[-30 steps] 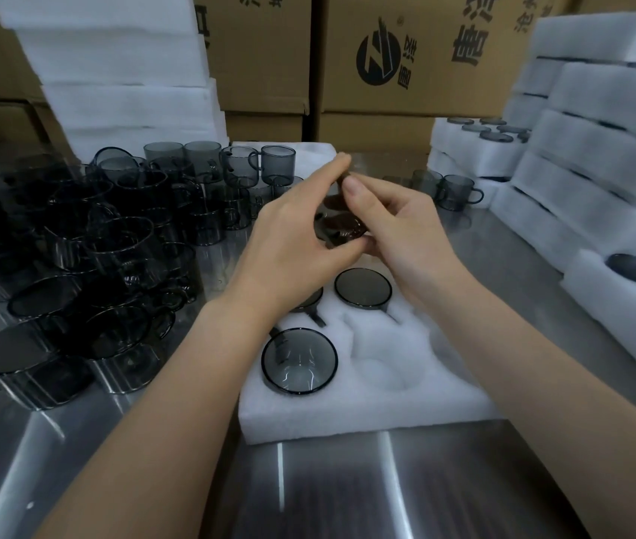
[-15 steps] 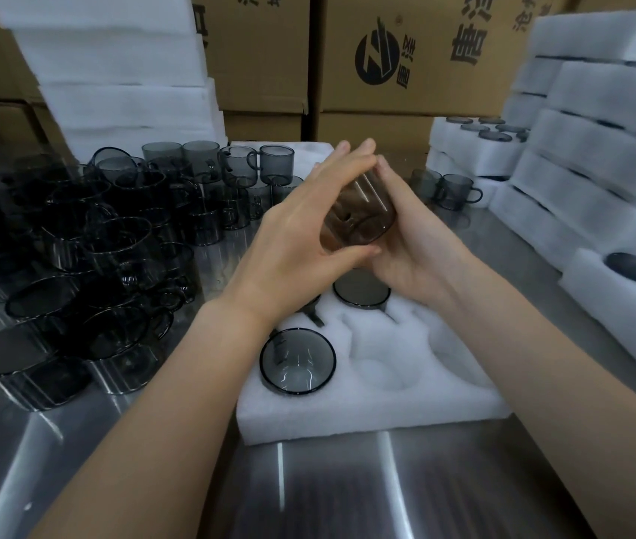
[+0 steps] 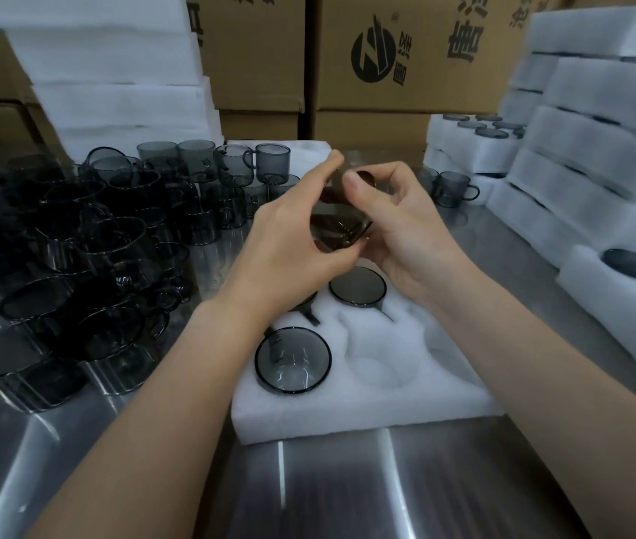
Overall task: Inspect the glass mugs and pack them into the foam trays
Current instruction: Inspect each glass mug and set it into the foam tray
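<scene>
1. While both hands close round one smoky glass mug, the left hand cups it from the near side and the right hand pinches its upper edge with thumb and fingers.
2. Half a second ago the mug stood more upright between flatter palms; now it is tipped over and the right fingers have curled onto it — in my judgement the turning-over of inspection, not yet packing.
3. The mug hangs above the far part of the foam tray, clear of the foam.
4. Below it, two seated mugs show fully: one just under the hands, one nearer, beside an empty pocket.
5. Left on the desk, a crowd of loose mugs waits — filled trays stack at right.
</scene>
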Action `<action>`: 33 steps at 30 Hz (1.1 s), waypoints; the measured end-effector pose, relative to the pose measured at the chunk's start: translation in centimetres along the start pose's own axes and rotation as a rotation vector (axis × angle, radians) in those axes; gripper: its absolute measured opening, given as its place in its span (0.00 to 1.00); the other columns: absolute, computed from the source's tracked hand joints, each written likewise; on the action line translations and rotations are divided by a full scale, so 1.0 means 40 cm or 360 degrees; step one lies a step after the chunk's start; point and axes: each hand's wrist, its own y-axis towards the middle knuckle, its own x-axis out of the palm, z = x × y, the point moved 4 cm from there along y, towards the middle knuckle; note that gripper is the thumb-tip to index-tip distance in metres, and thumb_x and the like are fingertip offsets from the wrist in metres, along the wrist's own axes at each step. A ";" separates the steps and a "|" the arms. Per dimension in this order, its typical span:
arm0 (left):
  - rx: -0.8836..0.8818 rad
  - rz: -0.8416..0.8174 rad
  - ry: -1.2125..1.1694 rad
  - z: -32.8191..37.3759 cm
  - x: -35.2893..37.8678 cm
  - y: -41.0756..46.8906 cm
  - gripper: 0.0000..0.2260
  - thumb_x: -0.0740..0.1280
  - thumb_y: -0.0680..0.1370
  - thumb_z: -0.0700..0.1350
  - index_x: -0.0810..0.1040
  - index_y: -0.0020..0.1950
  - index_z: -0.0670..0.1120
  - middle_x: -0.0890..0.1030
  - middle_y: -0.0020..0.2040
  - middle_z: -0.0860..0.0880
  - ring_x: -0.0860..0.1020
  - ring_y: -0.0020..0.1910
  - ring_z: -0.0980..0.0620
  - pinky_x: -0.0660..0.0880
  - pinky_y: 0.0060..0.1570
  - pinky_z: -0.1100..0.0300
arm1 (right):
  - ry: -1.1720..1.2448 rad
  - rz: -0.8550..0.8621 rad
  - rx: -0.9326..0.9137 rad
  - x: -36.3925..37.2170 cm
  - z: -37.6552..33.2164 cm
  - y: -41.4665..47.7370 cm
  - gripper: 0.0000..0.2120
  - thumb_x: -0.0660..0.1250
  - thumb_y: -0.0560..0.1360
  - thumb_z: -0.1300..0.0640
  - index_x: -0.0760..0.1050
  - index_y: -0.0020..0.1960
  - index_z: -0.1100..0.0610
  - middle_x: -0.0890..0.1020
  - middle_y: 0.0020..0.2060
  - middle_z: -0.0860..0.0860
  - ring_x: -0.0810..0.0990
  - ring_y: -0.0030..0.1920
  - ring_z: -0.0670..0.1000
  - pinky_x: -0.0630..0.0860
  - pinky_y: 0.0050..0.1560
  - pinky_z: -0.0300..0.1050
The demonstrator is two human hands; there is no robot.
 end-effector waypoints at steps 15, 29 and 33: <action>0.0274 0.0012 0.0143 0.009 0.001 0.005 0.34 0.72 0.69 0.36 0.67 0.74 0.45 0.68 0.74 0.43 0.67 0.73 0.52 0.65 0.71 0.59 | -0.0340 0.0230 -0.0143 -0.018 -0.010 0.002 0.10 0.68 0.78 0.53 0.74 0.58 0.55 0.80 0.52 0.54 0.82 0.49 0.50 0.81 0.46 0.49; 0.0220 -0.0042 -0.0086 0.003 -0.001 0.011 0.44 0.73 0.72 0.37 0.50 0.78 0.57 0.62 0.75 0.47 0.61 0.76 0.49 0.65 0.71 0.57 | -0.0626 0.0156 0.0072 -0.024 0.004 0.002 0.29 0.74 0.74 0.56 0.70 0.72 0.57 0.79 0.61 0.54 0.80 0.60 0.50 0.77 0.62 0.51; -0.0077 -0.0013 -0.0160 -0.026 -0.009 0.012 0.40 0.72 0.73 0.38 0.53 0.78 0.54 0.63 0.69 0.59 0.64 0.74 0.54 0.64 0.72 0.56 | -0.0048 0.0151 0.0125 -0.022 -0.028 0.004 0.20 0.64 0.67 0.60 0.79 0.58 0.59 0.83 0.50 0.59 0.83 0.51 0.57 0.80 0.57 0.58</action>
